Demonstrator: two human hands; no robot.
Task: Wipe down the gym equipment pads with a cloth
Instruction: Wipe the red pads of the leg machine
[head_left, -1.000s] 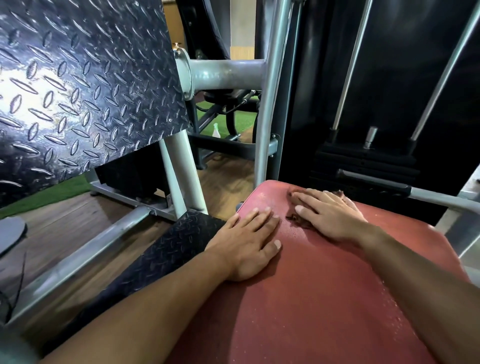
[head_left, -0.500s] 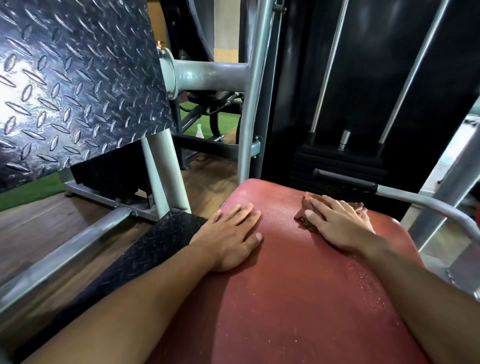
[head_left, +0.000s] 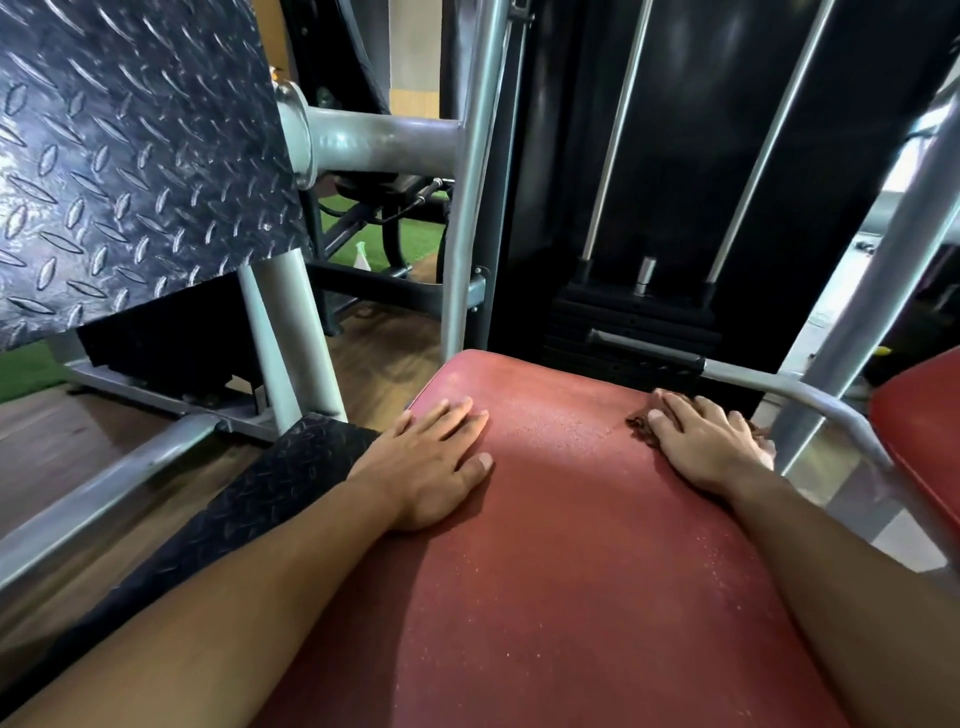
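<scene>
Beyond red pad (head_left: 545, 545): footplate (head_left: 130, 156), weight stack (head_left: 634, 317).

Your red seat pad (head_left: 545, 545) carries your left hand (head_left: 431, 467) flat near its far left edge; toward its far right corner your right hand (head_left: 711, 447) presses what looks like a brown cloth (head_left: 641, 423).

No lettering, brand mark, number or sign can be read anywhere in the view: none on the red seat pad (head_left: 545, 519), the black tread-plate footplate (head_left: 130, 156), the grey frame tubes (head_left: 467, 208) or the black weight stack (head_left: 634, 322).
</scene>
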